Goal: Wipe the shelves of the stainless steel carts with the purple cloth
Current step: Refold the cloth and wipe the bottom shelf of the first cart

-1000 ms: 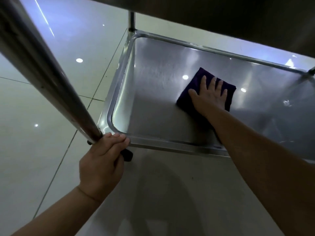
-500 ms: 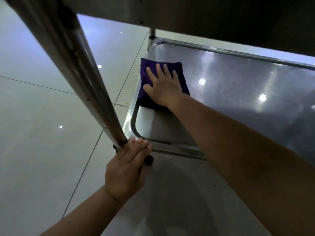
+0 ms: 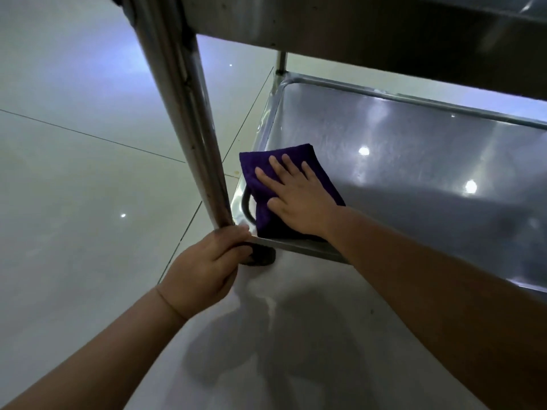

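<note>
Flat and spread, the right hand is the working grip: its fingers lie straight on the folded cloth and press it down, curling round nothing. That cloth sits in the near left corner of the lower shelf, its left edge riding up over the shelf's raised rim. The left hand wraps its fingers round the foot of the near post, just above the dark caster, apparently steadying the cart. Trouble from here would likely come from the rim: since the cloth is only pressed, not pinched, a sweep further left could push it over the edge onto the floor, or bunch it against the corner so the corner itself stays unwiped. Should the left hand slacken, the cart might roll on that caster under the wiping pressure. Counted: one cloth, two hands, two shelves showing, the upper shelf seen from beneath, two posts in view, one caster.
</note>
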A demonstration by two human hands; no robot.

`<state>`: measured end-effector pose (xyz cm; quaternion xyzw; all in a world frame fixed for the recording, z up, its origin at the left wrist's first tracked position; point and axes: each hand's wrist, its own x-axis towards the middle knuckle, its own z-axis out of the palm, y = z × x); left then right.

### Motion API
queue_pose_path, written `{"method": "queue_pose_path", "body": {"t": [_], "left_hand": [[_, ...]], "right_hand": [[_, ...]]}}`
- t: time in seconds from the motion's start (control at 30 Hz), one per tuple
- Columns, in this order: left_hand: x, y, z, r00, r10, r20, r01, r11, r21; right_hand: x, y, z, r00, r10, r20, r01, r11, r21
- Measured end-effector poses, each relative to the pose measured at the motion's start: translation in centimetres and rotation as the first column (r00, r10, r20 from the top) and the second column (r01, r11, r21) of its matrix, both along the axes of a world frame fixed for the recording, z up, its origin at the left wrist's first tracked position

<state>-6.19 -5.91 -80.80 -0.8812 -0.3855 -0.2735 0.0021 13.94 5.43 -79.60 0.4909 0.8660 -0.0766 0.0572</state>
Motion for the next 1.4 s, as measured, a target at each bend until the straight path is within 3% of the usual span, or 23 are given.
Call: {"method": "queue_pose_path", "body": {"t": [0.2,0.37,0.67,0.87,1.1,1.27,1.4], "left_hand": [[-1.1,0.0,1.5,0.992,-0.039,-0.119,0.028,0.995,-0.091],[-1.0,-0.3,1.3,0.984,-0.012,-0.179,0.000,0.998,-0.070],[1.4,-2.3,-1.2,0.983,0.126,-0.136,-0.125,0.992,0.013],[3.0,-2.7,-1.1,0.969,0.246,-0.040,-0.246,0.969,-0.006],[2.7,-2.7,-0.5,0.962,0.265,-0.065,-0.268,0.962,-0.049],[2.8,-2.8,-0.4,0.966,0.243,-0.091,-0.250,0.966,-0.067],[3.6,-2.6,0.1,0.937,0.301,-0.178,-0.329,0.931,-0.159]], "right_hand": [[-0.3,-4.0,0.0,0.995,0.094,-0.031,-0.096,0.993,-0.073],[3.0,-8.8,-0.3,0.982,0.182,0.043,-0.184,0.980,0.070],[16.6,-14.5,2.3,0.958,0.050,0.284,-0.115,0.969,0.220],[11.2,-11.6,2.0,0.964,0.069,0.258,-0.120,0.975,0.185],[-0.9,-8.5,-1.3,0.994,0.035,0.108,-0.060,0.968,0.244],[4.1,-9.8,-1.2,0.985,0.069,0.158,-0.107,0.964,0.244],[12.2,-12.2,0.3,0.972,0.065,0.226,-0.127,0.955,0.269]]}}
